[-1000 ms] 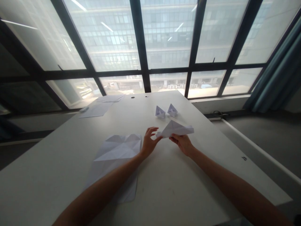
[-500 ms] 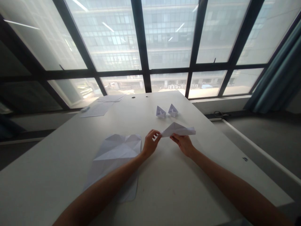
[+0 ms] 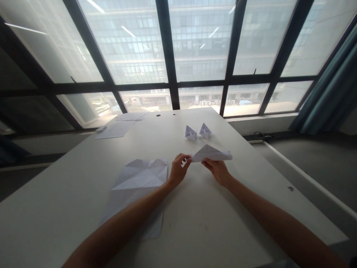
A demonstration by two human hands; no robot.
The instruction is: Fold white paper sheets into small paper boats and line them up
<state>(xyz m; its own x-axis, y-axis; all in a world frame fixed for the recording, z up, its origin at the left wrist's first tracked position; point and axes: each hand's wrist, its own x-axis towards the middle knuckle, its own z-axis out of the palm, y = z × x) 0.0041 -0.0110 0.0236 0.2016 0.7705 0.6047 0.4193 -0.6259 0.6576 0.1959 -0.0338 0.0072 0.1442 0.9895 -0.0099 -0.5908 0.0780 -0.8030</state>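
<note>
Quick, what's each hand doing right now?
Left hand: closed, pinching the left end of the folded paper.
Right hand: closed, holding the same folded paper by its lower edge.

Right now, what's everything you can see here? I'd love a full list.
Folded paper: one, white, held in both hands
Small folded shapes: two, white, on the table beyond the hands
Creased paper: count unclear, white, left of the hands
Flat sheets: several, white, far left corner
Table: one, white, under the papers
Window panes: many, clear, dark-framed, beyond the table
Building: pale, outside
Curtain: at least one, blue, right edge
Floor: grey, right of the table
Left hand: one, bare, at the folded paper's left end
Right hand: one, bare, at its near edge
</note>
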